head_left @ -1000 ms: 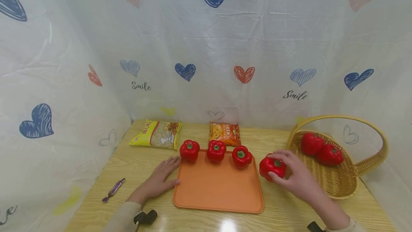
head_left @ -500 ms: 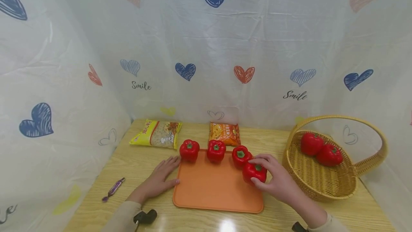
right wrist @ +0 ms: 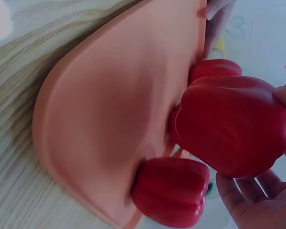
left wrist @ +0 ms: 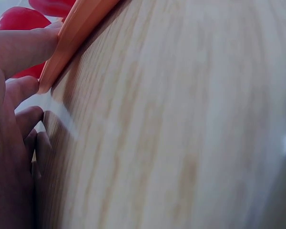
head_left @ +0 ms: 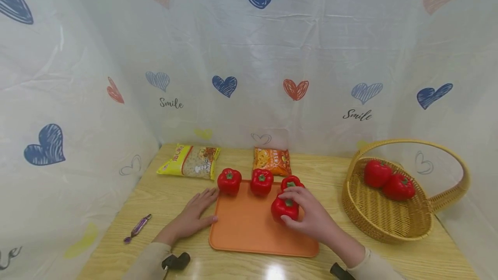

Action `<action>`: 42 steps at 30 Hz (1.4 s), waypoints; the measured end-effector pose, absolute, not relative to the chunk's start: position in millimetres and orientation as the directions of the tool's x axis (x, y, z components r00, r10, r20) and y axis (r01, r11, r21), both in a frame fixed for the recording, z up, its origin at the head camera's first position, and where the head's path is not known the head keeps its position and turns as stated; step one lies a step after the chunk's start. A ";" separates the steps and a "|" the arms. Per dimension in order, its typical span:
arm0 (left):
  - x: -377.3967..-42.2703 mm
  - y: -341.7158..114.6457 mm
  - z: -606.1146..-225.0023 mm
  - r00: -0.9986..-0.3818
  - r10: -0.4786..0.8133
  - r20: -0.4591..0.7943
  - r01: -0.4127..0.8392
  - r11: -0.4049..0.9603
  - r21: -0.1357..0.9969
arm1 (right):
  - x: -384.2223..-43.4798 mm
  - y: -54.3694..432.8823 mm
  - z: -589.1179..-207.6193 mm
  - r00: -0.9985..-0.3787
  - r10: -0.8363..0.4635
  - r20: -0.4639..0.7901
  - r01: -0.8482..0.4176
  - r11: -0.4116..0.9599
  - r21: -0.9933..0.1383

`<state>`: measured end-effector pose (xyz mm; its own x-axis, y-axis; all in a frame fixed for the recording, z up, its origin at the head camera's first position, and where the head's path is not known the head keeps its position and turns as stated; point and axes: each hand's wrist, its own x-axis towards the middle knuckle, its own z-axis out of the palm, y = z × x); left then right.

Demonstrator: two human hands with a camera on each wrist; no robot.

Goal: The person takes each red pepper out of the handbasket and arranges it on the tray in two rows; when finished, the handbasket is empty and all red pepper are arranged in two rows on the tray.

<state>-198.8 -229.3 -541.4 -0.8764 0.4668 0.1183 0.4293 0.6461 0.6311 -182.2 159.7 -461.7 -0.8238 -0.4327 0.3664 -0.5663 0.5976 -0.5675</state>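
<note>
My right hand (head_left: pixel 312 216) grips a red bell pepper (right wrist: pixel 236 126) between thumb and fingers, over the right part of an orange tray (head_left: pixel 249 232). Along the tray's far edge sit three more peppers: a left one (head_left: pixel 229 180), a middle one (head_left: pixel 261 182) and a right one (head_left: pixel 291 182), the last partly hidden by my hand and the held pepper. My left hand (head_left: pixel 190 216) lies spread on the table, with its fingertips touching the tray's left edge; the left wrist view shows the thumb against the rim (left wrist: pixel 62 55).
At the right stands a wicker basket (head_left: pixel 352 211) with a tall handle, holding two red peppers (head_left: pixel 389 180). A yellow bag (head_left: pixel 190 161) and an orange snack bag (head_left: pixel 271 161) lie at the back. A purple-wrapped candy (head_left: pixel 138 228) lies at the left.
My right hand has carried the pepper leftward from beside the basket to over the tray, now in front of the right pepper. My left hand has stayed in place.
</note>
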 end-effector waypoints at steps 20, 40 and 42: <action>-198.6 -228.7 -539.6 -0.873 0.475 0.107 0.430 0.648 0.629 | -194.5 105.8 -468.9 -0.807 -0.519 0.282 -0.571 0.563 -0.598; -199.8 -228.2 -537.3 -0.875 0.477 0.079 0.411 0.650 0.638 | -209.4 58.2 -472.9 -0.781 -0.585 0.218 -0.582 0.556 -0.593; -199.8 -228.4 -537.9 -0.876 0.476 0.080 0.412 0.651 0.637 | -210.4 54.3 -473.4 -0.774 -0.593 0.223 -0.591 0.551 -0.589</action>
<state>-199.8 -228.4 -537.9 -0.8756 0.4763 0.0798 0.4123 0.6510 0.6373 -210.4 54.3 -473.4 -0.7741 -0.5926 0.2228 -0.5914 0.5512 -0.5886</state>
